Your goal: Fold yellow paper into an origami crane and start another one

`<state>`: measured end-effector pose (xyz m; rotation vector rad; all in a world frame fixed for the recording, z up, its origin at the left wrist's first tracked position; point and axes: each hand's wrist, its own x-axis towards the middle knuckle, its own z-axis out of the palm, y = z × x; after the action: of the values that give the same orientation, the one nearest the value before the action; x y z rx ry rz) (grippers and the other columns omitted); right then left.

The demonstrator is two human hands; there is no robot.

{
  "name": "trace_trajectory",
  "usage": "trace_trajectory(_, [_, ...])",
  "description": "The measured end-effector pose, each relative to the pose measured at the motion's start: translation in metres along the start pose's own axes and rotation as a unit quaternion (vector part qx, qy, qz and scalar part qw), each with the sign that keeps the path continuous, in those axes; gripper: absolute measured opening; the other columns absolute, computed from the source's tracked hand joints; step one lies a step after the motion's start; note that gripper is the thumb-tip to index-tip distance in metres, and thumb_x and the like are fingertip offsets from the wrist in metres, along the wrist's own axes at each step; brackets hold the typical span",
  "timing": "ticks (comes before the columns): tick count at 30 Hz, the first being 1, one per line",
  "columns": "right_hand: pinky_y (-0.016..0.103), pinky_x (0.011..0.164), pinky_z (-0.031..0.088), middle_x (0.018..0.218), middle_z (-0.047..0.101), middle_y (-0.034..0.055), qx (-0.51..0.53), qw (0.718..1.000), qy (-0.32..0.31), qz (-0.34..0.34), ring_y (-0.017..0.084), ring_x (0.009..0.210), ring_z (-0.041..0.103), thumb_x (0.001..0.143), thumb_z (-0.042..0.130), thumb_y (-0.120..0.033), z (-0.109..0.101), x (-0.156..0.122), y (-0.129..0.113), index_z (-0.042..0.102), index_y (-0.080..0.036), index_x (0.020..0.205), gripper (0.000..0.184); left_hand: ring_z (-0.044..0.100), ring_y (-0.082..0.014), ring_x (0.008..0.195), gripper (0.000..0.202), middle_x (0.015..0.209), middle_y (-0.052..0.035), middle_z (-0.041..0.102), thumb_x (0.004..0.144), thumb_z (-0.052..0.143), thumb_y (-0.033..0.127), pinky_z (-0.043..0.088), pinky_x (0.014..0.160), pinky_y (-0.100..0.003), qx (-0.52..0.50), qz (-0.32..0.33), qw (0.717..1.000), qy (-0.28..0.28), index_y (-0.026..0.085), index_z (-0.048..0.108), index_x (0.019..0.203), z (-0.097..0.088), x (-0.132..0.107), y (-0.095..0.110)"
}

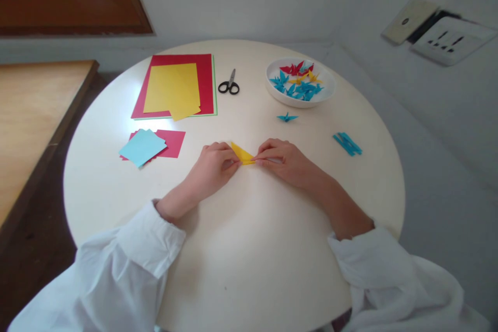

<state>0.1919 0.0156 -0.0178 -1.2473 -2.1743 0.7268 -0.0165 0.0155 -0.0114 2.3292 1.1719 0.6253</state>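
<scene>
Between my two hands is a small piece of folded yellow paper (243, 154), its pointed top rising away from me and a folded strip along its near edge. My left hand (218, 162) pinches its left end between thumb and fingers. At the right end, my right hand (283, 161) pinches it the same way. Fingers cover both ends of the paper. Beyond my right hand, a blue paper crane (287, 118) lies on the white round table (252, 249).
A white dish (299, 102) holds several red, blue and yellow cranes. Black-handled scissors (229, 85) lie left of it. Large yellow sheets (171, 88) rest on red ones (207, 83). Light blue squares (142, 148) overlap pink ones (174, 143). Blue strips (347, 143) lie at right.
</scene>
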Motion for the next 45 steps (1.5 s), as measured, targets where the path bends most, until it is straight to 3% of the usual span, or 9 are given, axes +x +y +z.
trace_trajectory(7, [0.029, 0.07, 0.047, 0.079, 0.063, 0.0019, 0.083, 0.996, 0.017, 0.041, 0.016, 0.076, 0.06, 0.076, 0.061, -0.021, 0.001, -0.001, 0.003, 0.069, -0.021, 0.069, 0.011, 0.057, -0.0174, 0.073, 0.018, 0.075, -0.0057, 0.063, 0.079, 0.051, 0.017, 0.043, 0.07, -0.029, -0.037, -0.026, 0.999, -0.01, 0.016, 0.064, 0.067, -0.001, 0.001, 0.0])
trace_trajectory(13, [0.029, 0.07, 0.048, 0.078, 0.062, 0.0027, 0.084, 0.995, 0.023, 0.057, 0.016, 0.076, 0.059, 0.076, 0.058, -0.022, 0.002, 0.0, -0.001, 0.067, -0.019, 0.07, 0.011, 0.056, -0.0165, 0.071, 0.018, 0.074, -0.0047, 0.061, 0.079, 0.05, 0.019, 0.043, 0.067, -0.028, -0.059, -0.053, 0.997, -0.005, 0.017, 0.06, 0.065, -0.001, 0.001, 0.001])
trace_trajectory(23, [0.03, 0.072, 0.049, 0.075, 0.062, 0.0023, 0.07, 0.992, 0.043, 0.099, 0.016, 0.075, 0.06, 0.072, 0.061, -0.02, 0.006, 0.003, -0.007, 0.064, -0.019, 0.064, 0.009, 0.058, -0.0218, 0.088, 0.013, 0.082, -0.0056, 0.061, 0.077, 0.053, 0.021, 0.042, 0.082, -0.038, -0.014, -0.112, 0.994, -0.009, 0.017, 0.056, 0.065, -0.001, 0.004, 0.006])
trace_trajectory(45, [0.029, 0.068, 0.046, 0.076, 0.065, 0.0038, 0.003, 0.99, 0.028, 0.136, 0.016, 0.073, 0.059, 0.07, 0.059, -0.014, 0.005, 0.006, -0.016, 0.065, -0.017, 0.065, 0.008, 0.055, -0.0187, 0.079, 0.017, 0.08, -0.0038, 0.058, 0.076, 0.053, 0.017, 0.042, 0.074, -0.034, -0.027, -0.109, 0.994, 0.001, 0.018, 0.051, 0.06, 0.001, 0.004, 0.004])
